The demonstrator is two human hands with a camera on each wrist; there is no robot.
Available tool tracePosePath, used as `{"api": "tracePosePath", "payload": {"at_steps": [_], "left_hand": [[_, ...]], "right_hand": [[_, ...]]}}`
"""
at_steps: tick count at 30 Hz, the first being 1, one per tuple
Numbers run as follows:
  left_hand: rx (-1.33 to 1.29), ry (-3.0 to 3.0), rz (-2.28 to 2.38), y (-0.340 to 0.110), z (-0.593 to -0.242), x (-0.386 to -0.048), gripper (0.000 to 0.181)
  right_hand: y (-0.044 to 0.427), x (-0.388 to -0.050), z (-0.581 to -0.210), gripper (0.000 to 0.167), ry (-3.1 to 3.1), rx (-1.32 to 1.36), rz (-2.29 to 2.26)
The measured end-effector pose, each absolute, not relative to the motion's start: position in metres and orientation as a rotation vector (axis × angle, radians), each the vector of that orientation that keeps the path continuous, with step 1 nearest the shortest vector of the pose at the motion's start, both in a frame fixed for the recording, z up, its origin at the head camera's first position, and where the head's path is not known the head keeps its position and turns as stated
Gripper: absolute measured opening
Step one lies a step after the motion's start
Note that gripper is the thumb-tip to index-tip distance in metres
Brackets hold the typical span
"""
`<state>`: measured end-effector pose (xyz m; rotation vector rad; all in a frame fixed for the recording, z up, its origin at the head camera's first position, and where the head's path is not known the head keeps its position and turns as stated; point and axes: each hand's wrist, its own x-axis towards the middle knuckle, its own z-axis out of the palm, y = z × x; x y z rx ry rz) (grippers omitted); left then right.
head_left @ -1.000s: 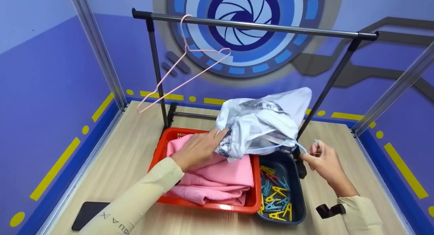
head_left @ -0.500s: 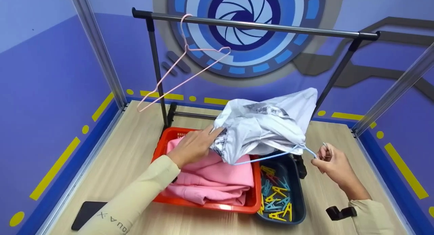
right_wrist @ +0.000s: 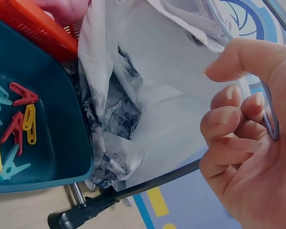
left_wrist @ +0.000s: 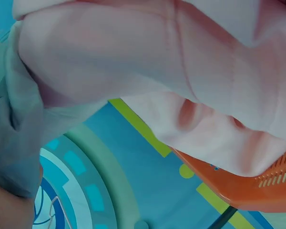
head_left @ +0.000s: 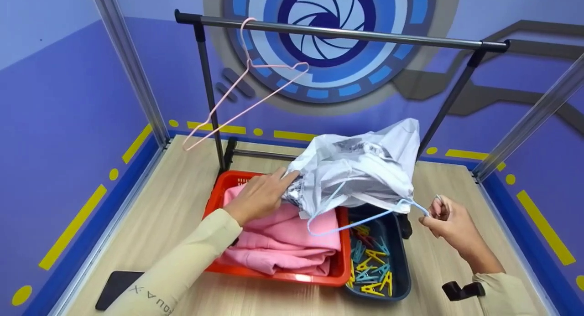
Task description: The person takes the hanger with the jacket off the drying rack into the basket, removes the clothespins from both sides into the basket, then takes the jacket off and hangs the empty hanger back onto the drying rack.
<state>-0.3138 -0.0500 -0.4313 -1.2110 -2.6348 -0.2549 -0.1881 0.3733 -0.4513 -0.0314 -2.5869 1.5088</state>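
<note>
A light-blue hanger (head_left: 360, 226) has its hook end in my right hand (head_left: 451, 222), whose fingers curl round it. One shoulder end of the hanger shows in front of a crumpled white garment with grey print (head_left: 365, 165); its other part is hidden in the cloth. At the garment's left edge my left hand (head_left: 260, 195) grips the fabric, above a red basket (head_left: 273, 279) of folded pink clothing (head_left: 292, 247). In the right wrist view, the hanger's hook (right_wrist: 274, 129) lies against the palm, with the thumb raised away from it.
A pink hanger (head_left: 248, 107) hangs from the metal bar (head_left: 365, 33) of a black-legged rack. Beside the basket stands a dark blue bin (head_left: 404, 279) with several clothespins (head_left: 376, 256). A black flat object (head_left: 116, 286) lies at the front left of the table (head_left: 178, 206).
My right hand has moved right and slightly down with the hook. The hanger's shoulder end has swung down and out in front of the garment. My left hand has shifted slightly left.
</note>
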Motion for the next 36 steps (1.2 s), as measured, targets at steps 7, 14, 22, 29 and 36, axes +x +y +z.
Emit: {"api": "tracePosePath", "payload": {"at_steps": [7, 14, 22, 29, 36], "left_hand": [[-1.274, -2.662, -0.295, -0.043, -0.423, -0.306, 0.059], [-1.295, -2.66, -0.434, -0.045, -0.411, -0.301, 0.093], [-1.257, -2.599, -0.429, -0.039, -0.398, -0.292, 0.106], [-1.25, -2.628, -0.324, -0.025, -0.394, -0.287, 0.097], [-1.222, -2.596, -0.307, -0.016, -0.393, -0.284, 0.091]], "right_hand": [[0.362, -0.189, -0.448, 0.033, -2.532, -0.122, 1.531], [0.352, -0.192, -0.446, 0.034, -2.458, -0.267, 1.587], [0.335, -0.192, -0.442, 0.037, -2.487, -0.379, 1.468], [0.319, -0.189, -0.437, 0.034, -2.548, -0.394, 1.359], [0.302, -0.185, -0.434, 0.038, -2.584, -0.367, 1.303]]}}
